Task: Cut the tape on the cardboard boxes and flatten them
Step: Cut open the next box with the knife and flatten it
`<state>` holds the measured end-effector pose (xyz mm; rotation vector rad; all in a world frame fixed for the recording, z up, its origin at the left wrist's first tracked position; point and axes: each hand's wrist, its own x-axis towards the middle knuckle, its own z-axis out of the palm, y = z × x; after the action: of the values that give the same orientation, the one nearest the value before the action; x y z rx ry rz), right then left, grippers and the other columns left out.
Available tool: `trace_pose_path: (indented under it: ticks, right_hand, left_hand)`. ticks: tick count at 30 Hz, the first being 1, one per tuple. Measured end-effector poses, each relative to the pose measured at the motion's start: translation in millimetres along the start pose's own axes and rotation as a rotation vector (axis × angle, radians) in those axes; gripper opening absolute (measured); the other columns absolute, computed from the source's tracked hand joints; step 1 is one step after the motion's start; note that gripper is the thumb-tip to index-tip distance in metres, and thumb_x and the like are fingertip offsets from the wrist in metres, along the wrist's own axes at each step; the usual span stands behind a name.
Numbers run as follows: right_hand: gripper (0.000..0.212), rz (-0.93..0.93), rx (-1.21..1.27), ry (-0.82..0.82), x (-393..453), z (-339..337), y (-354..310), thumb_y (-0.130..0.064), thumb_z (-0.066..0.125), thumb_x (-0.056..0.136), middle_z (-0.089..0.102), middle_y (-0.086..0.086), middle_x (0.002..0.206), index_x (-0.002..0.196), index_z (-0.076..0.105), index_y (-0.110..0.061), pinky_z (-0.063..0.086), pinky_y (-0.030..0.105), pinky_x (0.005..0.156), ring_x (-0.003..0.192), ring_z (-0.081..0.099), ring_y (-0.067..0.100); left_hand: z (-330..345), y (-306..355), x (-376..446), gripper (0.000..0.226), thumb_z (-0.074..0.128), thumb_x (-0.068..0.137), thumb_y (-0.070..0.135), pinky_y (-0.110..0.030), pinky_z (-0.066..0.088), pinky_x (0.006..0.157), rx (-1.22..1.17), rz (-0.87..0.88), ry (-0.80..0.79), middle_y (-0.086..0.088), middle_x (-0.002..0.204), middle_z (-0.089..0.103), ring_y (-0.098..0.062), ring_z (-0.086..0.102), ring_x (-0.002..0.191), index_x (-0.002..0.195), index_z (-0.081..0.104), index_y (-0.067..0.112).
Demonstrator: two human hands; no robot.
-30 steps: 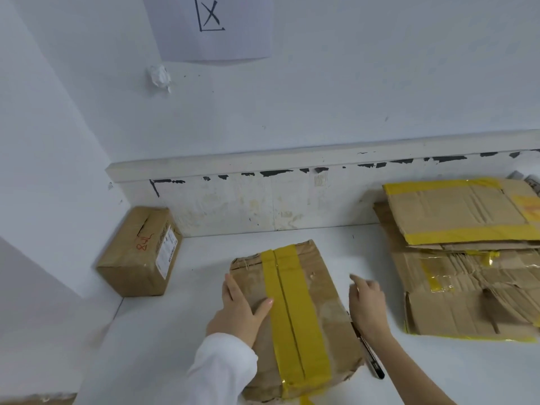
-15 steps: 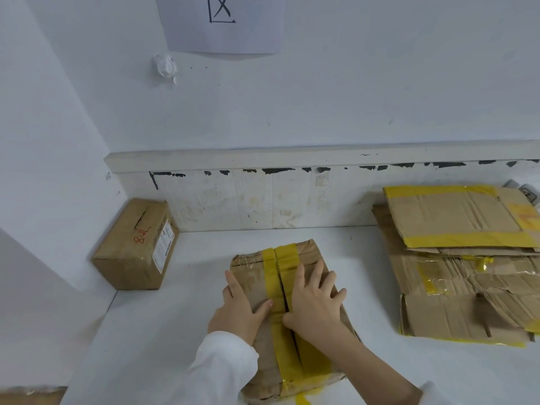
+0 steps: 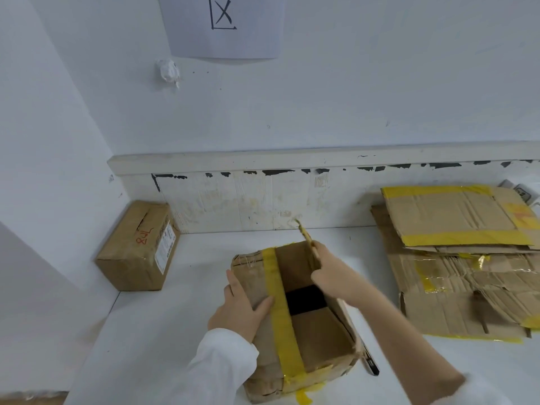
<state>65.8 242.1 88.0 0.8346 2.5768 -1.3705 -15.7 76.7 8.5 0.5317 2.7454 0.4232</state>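
- Box [image 3: 295,323] sits centre of the white table [image 3: 175,317]; its right flap [image 3: 309,247] now stands raised (flat and taped half a second ago).
- Right hand [image 3: 330,273] has moved from the top seam, fingers now gripping the flap edge.
- Left hand [image 3: 242,308] unchanged: fingers straight, pressing the left flap beside the yellow tape [image 3: 280,311].
- Cutter [image 3: 369,361] lies just beside the box.

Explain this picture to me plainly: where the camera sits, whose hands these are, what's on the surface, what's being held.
There is no machine here. The camera sits on a person's head, looking down at their own two hands. The left hand presses flat on the closed flap of a cardboard box sealed with yellow tape. The right hand grips the other flap, lifted open. A black cutter lies beside the box. Flattened boxes are stacked at right; a small sealed box stands at left.
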Motion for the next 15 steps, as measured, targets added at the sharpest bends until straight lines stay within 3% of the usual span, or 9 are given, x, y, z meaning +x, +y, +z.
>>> trace_pose_path:
  ticks: [2, 4, 6, 8, 10, 12, 15]
  right_hand:
    - [0.057, 0.003, 0.151, -0.008, -6.4, -26.6, 13.1, 0.004, 0.037, 0.089, 0.06, 0.005, 0.091, 0.14, 0.033, -0.019, 0.038, 0.024, 0.054, 0.064, 0.05, 0.016]
    - [0.039, 0.01, 0.215, 0.03, -11.4, -45.5, 26.1, 0.004, 0.042, 0.091, 0.063, -0.001, 0.081, 0.126, 0.05, -0.012, 0.043, 0.021, 0.051, 0.06, 0.055, 0.013]
    - [0.031, 0.018, 0.193, 0.061, -13.1, -57.0, 38.9, 0.001, 0.046, 0.093, 0.066, -0.002, 0.085, 0.119, 0.055, -0.011, 0.049, 0.018, 0.055, 0.065, 0.063, 0.008]
    - [0.031, 0.032, 0.122, 0.071, -12.9, -61.8, 47.2, -0.004, 0.047, 0.094, 0.065, 0.0, 0.099, 0.124, 0.052, -0.013, 0.051, 0.021, 0.064, 0.081, 0.064, 0.011]
    - [0.032, 0.029, 0.091, 0.086, -12.4, -60.6, 49.0, -0.006, 0.046, 0.095, 0.063, 0.001, 0.104, 0.126, 0.049, -0.013, 0.052, 0.024, 0.069, 0.087, 0.063, 0.015]
    - [0.033, 0.007, 0.059, 0.112, -12.0, -56.4, 45.4, -0.005, 0.045, 0.095, 0.062, 0.001, 0.104, 0.126, 0.048, -0.016, 0.055, 0.033, 0.076, 0.088, 0.063, 0.017]
    - [0.033, -0.006, -0.01, 0.136, -11.8, -52.6, 42.2, -0.007, 0.044, 0.094, 0.062, 0.006, 0.108, 0.125, 0.047, -0.018, 0.053, 0.046, 0.085, 0.093, 0.064, 0.027]
  left_hand:
    - [-0.8, 1.7, -1.2, 0.101, 0.033, 0.085, 0.072, -0.028, 0.045, 0.069, 0.009, -0.007, 0.005, -0.003, 0.153, 0.017, -0.022, 0.056, 0.11, 0.146, -0.021, 0.012]
    - [-4.4, 5.0, -3.8, 0.1, 0.033, 0.085, 0.071, -0.029, 0.045, 0.084, 0.114, 0.002, 0.077, -0.005, 0.153, 0.01, -0.021, 0.038, 0.127, 0.147, -0.017, 0.009]
    - [-7.0, 13.0, -8.8, 0.094, 0.029, 0.089, 0.068, -0.03, 0.039, 0.093, 0.313, 0.087, 0.215, -0.006, 0.149, 0.013, -0.021, 0.028, 0.13, 0.148, -0.013, 0.009]
    - [-5.8, 25.9, -13.9, 0.085, 0.026, 0.092, 0.063, -0.029, 0.037, 0.089, 0.408, 0.169, 0.255, -0.009, 0.14, 0.027, -0.024, 0.032, 0.124, 0.149, -0.008, 0.011]
    - [-4.5, 41.9, -16.7, 0.092, 0.028, 0.086, 0.071, -0.031, 0.04, 0.085, 0.385, 0.129, 0.165, -0.012, 0.135, 0.032, -0.028, 0.031, 0.122, 0.149, -0.005, 0.012]
    - [-6.0, 58.5, -16.5, 0.108, 0.038, 0.078, 0.078, -0.037, 0.044, 0.089, 0.383, 0.029, 0.013, -0.017, 0.141, 0.024, -0.034, 0.026, 0.127, 0.148, -0.014, 0.015]
    - [-9.0, 73.0, -20.3, 0.105, 0.052, 0.083, 0.061, -0.048, 0.043, 0.095, 0.46, -0.023, -0.077, -0.025, 0.146, 0.011, -0.042, 0.018, 0.132, 0.146, -0.021, 0.02]
